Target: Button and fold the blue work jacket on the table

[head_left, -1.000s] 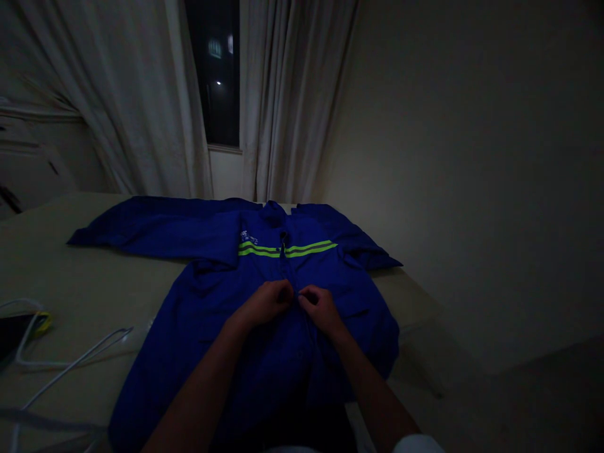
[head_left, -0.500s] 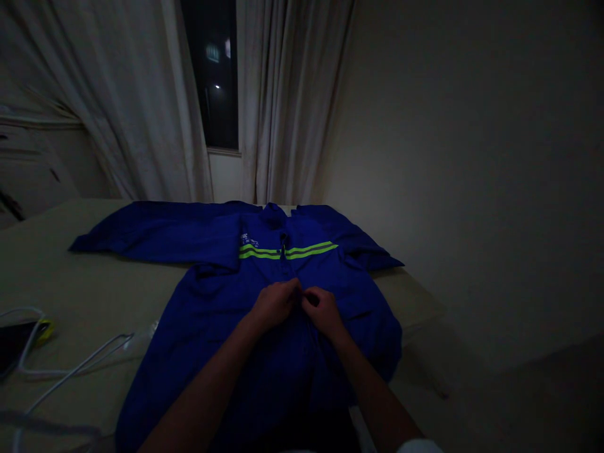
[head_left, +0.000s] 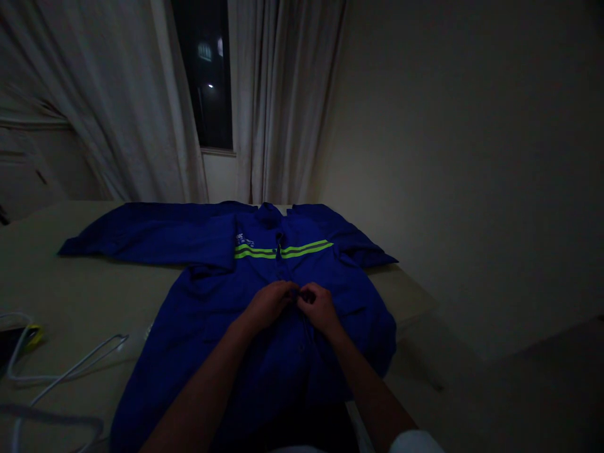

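A blue work jacket (head_left: 189,314) lies spread flat and face up, its sleeves stretched out to the sides. Two lime-green reflective stripes (head_left: 283,250) cross its chest. My left hand (head_left: 268,306) and my right hand (head_left: 318,308) meet at the front placket (head_left: 302,352) below the stripes, fingers pinched on the cloth edges. Whatever lies between my fingertips is hidden. The jacket's upper front appears closed along the middle.
The jacket rests on a beige table (head_left: 94,296). White wire hangers (head_left: 70,365) and a dark object with a yellow edge (head_left: 19,343) lie at its left. The table's right edge drops toward the floor. Curtains (head_left: 292,100) frame a dark window (head_left: 202,75).
My hands stay pinched at the placket, with small finger shifts. The whole view has moved slightly, so the jacket and window sit a little further left.
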`<state>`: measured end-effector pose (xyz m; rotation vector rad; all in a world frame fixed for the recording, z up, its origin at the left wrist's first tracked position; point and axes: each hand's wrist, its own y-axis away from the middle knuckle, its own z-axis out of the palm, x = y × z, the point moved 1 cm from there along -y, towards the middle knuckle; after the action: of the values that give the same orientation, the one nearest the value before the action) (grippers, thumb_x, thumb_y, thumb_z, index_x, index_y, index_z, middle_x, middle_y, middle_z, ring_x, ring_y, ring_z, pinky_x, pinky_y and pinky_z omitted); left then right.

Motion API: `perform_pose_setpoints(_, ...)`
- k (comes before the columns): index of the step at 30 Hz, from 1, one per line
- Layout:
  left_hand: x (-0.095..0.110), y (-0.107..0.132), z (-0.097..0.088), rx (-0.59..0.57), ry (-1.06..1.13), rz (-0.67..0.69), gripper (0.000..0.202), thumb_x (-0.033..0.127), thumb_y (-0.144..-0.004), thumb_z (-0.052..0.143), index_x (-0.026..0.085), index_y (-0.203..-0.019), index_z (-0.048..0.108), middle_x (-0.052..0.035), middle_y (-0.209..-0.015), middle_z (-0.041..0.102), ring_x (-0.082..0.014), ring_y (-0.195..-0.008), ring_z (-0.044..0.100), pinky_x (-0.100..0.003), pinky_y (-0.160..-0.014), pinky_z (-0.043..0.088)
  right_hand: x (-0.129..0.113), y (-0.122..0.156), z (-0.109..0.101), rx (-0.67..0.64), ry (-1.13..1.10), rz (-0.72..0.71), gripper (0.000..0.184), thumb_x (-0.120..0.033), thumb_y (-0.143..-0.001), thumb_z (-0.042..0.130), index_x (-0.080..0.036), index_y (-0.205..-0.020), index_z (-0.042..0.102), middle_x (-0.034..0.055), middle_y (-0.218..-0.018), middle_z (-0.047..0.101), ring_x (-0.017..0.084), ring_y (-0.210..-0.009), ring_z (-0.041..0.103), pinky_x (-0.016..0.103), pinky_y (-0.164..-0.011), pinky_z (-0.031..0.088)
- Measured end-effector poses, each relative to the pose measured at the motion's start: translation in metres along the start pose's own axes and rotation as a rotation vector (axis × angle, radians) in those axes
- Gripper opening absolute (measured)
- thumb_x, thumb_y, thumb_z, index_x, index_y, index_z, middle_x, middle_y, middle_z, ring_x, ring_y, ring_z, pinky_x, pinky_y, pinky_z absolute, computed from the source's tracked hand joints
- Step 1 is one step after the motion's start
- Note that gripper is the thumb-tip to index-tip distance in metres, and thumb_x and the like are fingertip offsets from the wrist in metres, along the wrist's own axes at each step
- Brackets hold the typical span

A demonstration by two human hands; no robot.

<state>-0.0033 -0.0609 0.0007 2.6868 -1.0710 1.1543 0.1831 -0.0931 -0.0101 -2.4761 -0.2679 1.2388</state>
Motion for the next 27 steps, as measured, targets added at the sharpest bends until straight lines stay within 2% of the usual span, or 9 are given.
perform_pose_setpoints(5,0.0026,0.0002,-0.0020,-0.029,-0.091,-0.009,0.033,0.010,-0.095,0.057,0.024,-0.122,0.070,-0.0062,-0.122,0.075,-0.0228,-0.116,0.067,-0.033,-0.101,0.049,0.0015,0.0001,0.0021,-0.039,0.022,0.003,0.005,-0.021,-0.077,0.068,-0.019,-0.078,0.072,-0.0005,-0.069,0.064,0.014,-0.062,0.055,0.024,-0.060,0.040)
perform_pose_setpoints(10,0.0015,0.0006,-0.0018,-0.002,-0.109,0.008,0.037,0.012,-0.096,0.057,0.025,-0.129,0.068,-0.0051,-0.122,0.075,-0.0227,-0.117,0.066,-0.033,-0.101,0.049,-0.0007,0.0002,0.0014,0.018,0.100,0.015,0.006,-0.018,-0.079,0.067,-0.019,-0.074,0.071,0.0002,-0.068,0.063,0.014,-0.062,0.056,0.025,-0.061,0.039)
perform_pose_setpoints(12,0.0013,0.0009,-0.0019,0.006,-0.117,0.004,0.038,0.011,-0.096,0.058,0.025,-0.130,0.068,-0.0053,-0.122,0.075,-0.0227,-0.117,0.066,-0.033,-0.100,0.049,-0.0019,0.0004,0.0012,-0.005,0.107,-0.012,0.008,-0.016,-0.079,0.065,-0.019,-0.074,0.070,0.0002,-0.069,0.063,0.014,-0.063,0.057,0.025,-0.062,0.039)
perform_pose_setpoints(15,0.0022,0.0014,-0.0027,-0.016,-0.137,0.009,0.036,0.010,-0.095,0.057,0.025,-0.125,0.070,-0.0050,-0.120,0.076,-0.0227,-0.115,0.066,-0.033,-0.100,0.049,-0.0031,0.0009,0.0019,-0.067,0.085,-0.054,0.007,-0.014,-0.079,0.065,-0.019,-0.077,0.070,-0.0005,-0.070,0.063,0.014,-0.064,0.057,0.024,-0.063,0.039)
perform_pose_setpoints(19,0.0032,0.0021,-0.0040,-0.023,-0.166,-0.001,0.033,0.011,-0.095,0.056,0.024,-0.121,0.071,-0.0053,-0.117,0.076,-0.0228,-0.113,0.067,-0.033,-0.098,0.049,-0.0048,0.0011,0.0018,-0.062,0.071,-0.047,0.008,-0.017,-0.081,0.065,-0.019,-0.074,0.069,-0.0010,-0.068,0.063,0.014,-0.063,0.056,0.024,-0.062,0.038)
perform_pose_setpoints(24,0.0042,0.0040,-0.0060,-0.012,-0.217,-0.003,0.021,0.014,-0.095,0.057,0.023,-0.105,0.072,-0.0055,-0.106,0.074,-0.0229,-0.104,0.068,-0.032,-0.089,0.049,-0.0081,0.0005,-0.0008,-0.059,0.049,-0.003,0.033,-0.032,-0.095,0.058,-0.019,-0.066,0.066,0.0000,-0.064,0.064,0.014,-0.061,0.058,0.025,-0.061,0.036)
perform_pose_setpoints(27,0.0050,0.0054,-0.0079,-0.005,-0.253,-0.007,0.018,0.013,-0.092,0.057,0.023,-0.092,0.071,-0.0049,-0.098,0.070,-0.0218,-0.098,0.067,-0.030,-0.082,0.047,-0.0077,0.0003,0.0000,-0.081,0.035,0.032,0.029,-0.030,-0.092,0.059,-0.019,-0.066,0.066,-0.0006,-0.062,0.065,0.014,-0.060,0.057,0.025,-0.059,0.035)
